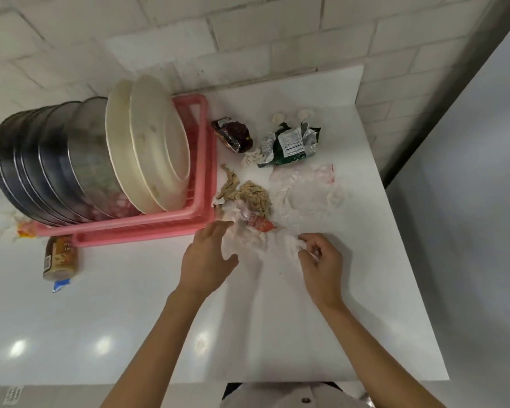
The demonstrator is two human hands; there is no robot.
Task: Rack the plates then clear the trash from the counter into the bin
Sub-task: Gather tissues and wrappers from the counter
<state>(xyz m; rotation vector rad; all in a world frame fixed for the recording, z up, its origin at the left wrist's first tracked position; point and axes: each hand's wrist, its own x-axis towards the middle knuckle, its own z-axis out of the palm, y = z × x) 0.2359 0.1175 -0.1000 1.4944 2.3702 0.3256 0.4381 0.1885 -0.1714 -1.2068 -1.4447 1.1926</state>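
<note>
A pink dish rack (171, 219) on the white counter holds two cream plates (156, 142) and several steel plates (50, 163), all on edge. Right of it lies trash: a dark red foil wrapper (233, 135), a green snack bag (292, 144), brown shredded paper (251, 195), clear plastic bags (306, 187), white tissue scraps (252, 156) and a red-orange wrapper (261, 224). My left hand (208, 259) reaches with spread fingers to the crumpled plastic beside that wrapper. My right hand (320, 260) pinches crumpled white tissue (292, 241).
A brown snack packet (60, 258) lies on the counter in front of the rack's left end, with more crumpled wrappers (18, 228) left of the rack. White brick wall behind. The counter's right edge drops off along a grey wall (468, 201).
</note>
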